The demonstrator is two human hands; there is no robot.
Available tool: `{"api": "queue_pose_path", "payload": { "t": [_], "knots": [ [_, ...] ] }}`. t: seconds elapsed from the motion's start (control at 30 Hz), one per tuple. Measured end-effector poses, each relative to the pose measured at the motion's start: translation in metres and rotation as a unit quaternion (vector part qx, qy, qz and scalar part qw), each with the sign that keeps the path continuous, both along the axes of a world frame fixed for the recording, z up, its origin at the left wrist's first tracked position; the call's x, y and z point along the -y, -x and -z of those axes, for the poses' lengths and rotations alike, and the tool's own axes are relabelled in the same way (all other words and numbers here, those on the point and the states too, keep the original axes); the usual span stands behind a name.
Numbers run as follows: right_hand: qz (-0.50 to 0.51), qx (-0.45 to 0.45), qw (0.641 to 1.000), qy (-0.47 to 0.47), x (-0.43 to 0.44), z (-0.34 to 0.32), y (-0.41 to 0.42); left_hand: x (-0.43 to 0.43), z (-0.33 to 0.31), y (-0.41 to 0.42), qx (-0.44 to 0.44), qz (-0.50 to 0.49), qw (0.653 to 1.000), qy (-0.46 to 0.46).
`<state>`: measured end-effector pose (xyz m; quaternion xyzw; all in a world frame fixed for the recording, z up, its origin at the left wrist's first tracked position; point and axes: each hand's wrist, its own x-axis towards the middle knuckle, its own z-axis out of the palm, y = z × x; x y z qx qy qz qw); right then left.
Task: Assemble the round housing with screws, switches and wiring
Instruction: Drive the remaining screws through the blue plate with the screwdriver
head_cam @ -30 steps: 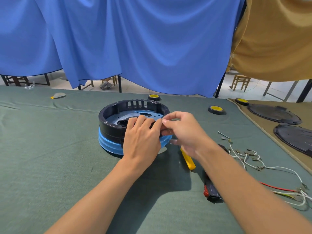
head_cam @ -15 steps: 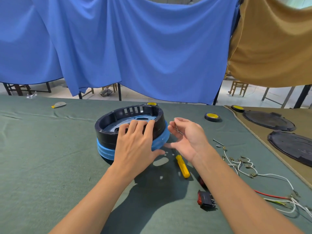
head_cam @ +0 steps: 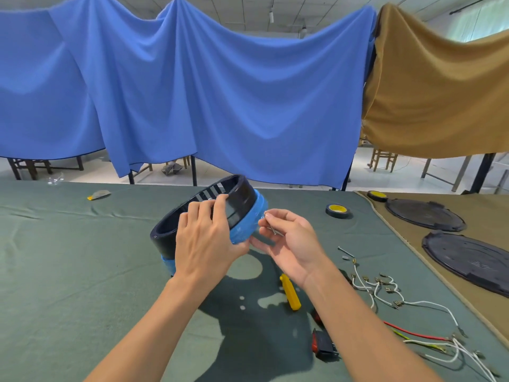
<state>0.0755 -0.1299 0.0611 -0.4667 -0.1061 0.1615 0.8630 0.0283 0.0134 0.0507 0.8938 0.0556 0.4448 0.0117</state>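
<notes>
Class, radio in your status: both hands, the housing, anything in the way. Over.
Left hand grips tilted housing. Right hand pinches screw beside it. Nothing in the way.

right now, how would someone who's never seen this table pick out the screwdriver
On the green table cloth, look just nearer than the tilted black and blue round housing, below the right hand. The screwdriver lies flat there, left of the white wires; it is the one plain yellow stick, unlike the red and black switch nearer still.

Workshop: cloth-covered bench, hung curtains, loose wiring.
</notes>
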Motion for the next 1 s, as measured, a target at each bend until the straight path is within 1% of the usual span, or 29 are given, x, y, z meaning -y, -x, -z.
{"api": "queue_pose_path", "payload": {
  "t": [0.1,0.17,0.27,0.4,0.47,0.57,0.63,0.77,0.83,0.9,1.0],
  "knots": [
    [0.006,0.009,1.000,0.011,-0.005,-0.010,0.007,-0.002,-0.021,0.003,0.015,0.008,0.996,0.091],
    [0.023,0.022,0.999,0.034,-0.006,-0.020,0.012,-0.005,-0.033,0.006,0.032,0.015,0.985,0.167],
    [0.042,0.060,0.994,0.086,-0.005,-0.034,0.018,-0.011,-0.048,0.012,0.069,0.042,0.962,0.260],
    [0.072,0.125,0.977,0.159,-0.004,-0.046,0.026,-0.022,-0.059,0.023,0.069,0.079,0.919,0.379],
    [0.084,0.148,0.968,0.182,-0.004,-0.050,0.028,-0.027,-0.063,0.028,0.069,0.104,0.887,0.445],
    [0.090,0.176,0.956,0.215,-0.006,-0.055,0.032,-0.035,-0.065,0.031,0.049,0.150,0.822,0.547],
    [0.090,0.192,0.949,0.232,-0.007,-0.056,0.035,-0.037,-0.066,0.034,0.033,0.163,0.781,0.602],
    [0.084,0.232,0.933,0.261,-0.006,-0.054,0.038,-0.042,-0.063,0.042,-0.006,0.179,0.682,0.709],
    [0.076,0.252,0.924,0.277,-0.006,-0.053,0.040,-0.046,-0.060,0.043,-0.018,0.171,0.637,0.751],
    [0.067,0.267,0.915,0.295,-0.007,-0.052,0.041,-0.050,-0.055,0.043,-0.037,0.159,0.603,0.781],
    [0.057,0.295,0.891,0.340,-0.009,-0.050,0.041,-0.054,-0.044,0.041,-0.070,0.148,0.571,0.804]
  ]
}}
